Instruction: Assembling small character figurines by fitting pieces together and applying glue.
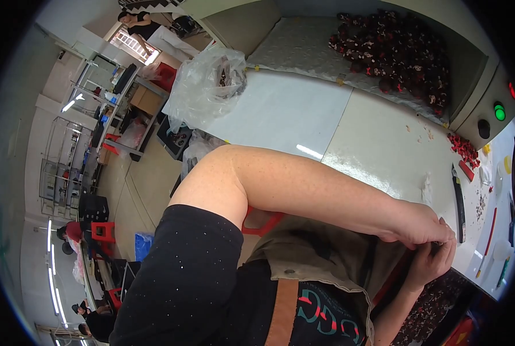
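Observation:
My left arm reaches across the picture to the right. My left hand [421,225] meets my right hand [434,262] by the right edge of the white table [292,115]. Fingers of both hands are bent and pressed together at the tips. Whatever lies between them is hidden or too small to name. Close beside them on the table lies a black knife-like tool [459,202]. Below the hands, many small dark patterned pieces [442,305] with pale and red spots are gathered. A khaki apron [309,248] hangs under my left forearm.
A box-like booth [269,43] at the back holds a heap of dark patterned pieces [395,52]. Red scraps [463,150], a red block [466,171] and a thin red stick [487,242] lie at right. A clear plastic bag [202,86] stands at the table's left; people work beyond.

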The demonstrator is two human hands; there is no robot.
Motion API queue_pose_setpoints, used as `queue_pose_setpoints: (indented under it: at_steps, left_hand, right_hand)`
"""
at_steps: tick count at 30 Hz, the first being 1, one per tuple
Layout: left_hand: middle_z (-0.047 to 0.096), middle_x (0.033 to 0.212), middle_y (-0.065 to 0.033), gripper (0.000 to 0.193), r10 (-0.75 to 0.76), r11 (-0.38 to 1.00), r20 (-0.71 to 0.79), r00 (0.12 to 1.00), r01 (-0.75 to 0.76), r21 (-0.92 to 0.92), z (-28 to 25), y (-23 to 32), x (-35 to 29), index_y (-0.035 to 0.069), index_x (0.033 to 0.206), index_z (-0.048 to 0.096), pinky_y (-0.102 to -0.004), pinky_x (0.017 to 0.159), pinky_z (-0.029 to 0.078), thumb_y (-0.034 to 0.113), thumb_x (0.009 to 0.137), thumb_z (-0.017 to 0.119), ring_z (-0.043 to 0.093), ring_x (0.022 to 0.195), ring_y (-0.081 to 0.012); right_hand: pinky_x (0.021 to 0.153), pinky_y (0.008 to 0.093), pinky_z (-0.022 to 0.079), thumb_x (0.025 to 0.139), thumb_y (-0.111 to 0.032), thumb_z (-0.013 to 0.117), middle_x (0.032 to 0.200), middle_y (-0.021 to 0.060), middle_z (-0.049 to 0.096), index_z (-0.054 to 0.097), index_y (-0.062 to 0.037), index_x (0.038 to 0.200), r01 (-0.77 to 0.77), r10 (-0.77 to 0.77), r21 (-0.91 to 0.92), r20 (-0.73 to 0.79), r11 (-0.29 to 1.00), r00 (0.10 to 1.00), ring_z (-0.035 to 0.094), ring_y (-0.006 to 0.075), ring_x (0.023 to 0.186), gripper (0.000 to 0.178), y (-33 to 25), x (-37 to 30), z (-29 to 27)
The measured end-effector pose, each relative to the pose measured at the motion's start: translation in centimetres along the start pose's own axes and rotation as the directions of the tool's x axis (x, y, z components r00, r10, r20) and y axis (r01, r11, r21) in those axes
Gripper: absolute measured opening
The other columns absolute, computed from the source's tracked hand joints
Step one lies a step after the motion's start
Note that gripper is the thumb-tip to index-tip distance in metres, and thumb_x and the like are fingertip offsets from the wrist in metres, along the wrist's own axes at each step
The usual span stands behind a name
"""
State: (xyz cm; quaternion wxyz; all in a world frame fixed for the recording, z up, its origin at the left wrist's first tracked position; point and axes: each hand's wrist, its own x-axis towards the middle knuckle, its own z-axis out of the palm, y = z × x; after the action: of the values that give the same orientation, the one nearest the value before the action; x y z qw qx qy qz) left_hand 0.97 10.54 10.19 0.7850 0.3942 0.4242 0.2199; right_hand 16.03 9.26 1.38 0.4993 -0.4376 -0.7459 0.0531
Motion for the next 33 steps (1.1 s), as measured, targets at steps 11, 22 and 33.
queue_pose_setpoints:
  at_steps: [11,22,33]
  left_hand:
    - [0.043,0.133,-0.0219,0.051,0.006,1.0,0.079,0.997,-0.004,-0.022,-0.4,0.0,0.2,-0.004,0.124,0.048,-0.0448,0.104,0.035,0.035,0.092,0.05,0.04,0.127,-0.031]
    - [0.06,0.085,-0.0083,0.033,0.057,0.998,-0.05,0.997,-0.057,-0.004,0.3,-0.7,0.6,0.0,0.088,0.064,-0.0293,0.073,0.042,0.032,0.09,0.052,0.051,0.08,-0.0142]
    - [0.059,0.084,-0.0099,0.031,0.09,0.994,-0.09,0.992,-0.096,-0.056,0.6,-1.9,1.8,0.0,0.092,0.063,-0.0315,0.064,0.043,0.03,0.084,0.058,0.052,0.074,-0.018]
  right_hand:
    - [0.075,0.0361,0.05,0.076,0.004,0.062,0.095,0.0166,0.065,0.061,0.0052,0.097,-0.016,0.016,0.013,0.004,1.0,1.0,0.063,0.0311,0.085,0.021,0.0,0.0,0.1]
    - [0.077,0.0365,0.05,0.08,0.003,0.06,0.098,0.0173,0.065,0.059,0.0064,0.101,-0.003,0.003,0.016,0.019,1.0,1.0,0.063,0.0313,0.089,0.021,0.3,-0.4,0.0]
    - [0.081,0.0342,0.049,0.081,0.005,0.06,0.102,0.0164,0.065,0.06,0.0052,0.104,-0.033,0.034,-0.049,0.02,0.998,0.999,0.063,0.029,0.091,0.023,1.8,-1.7,0.0]
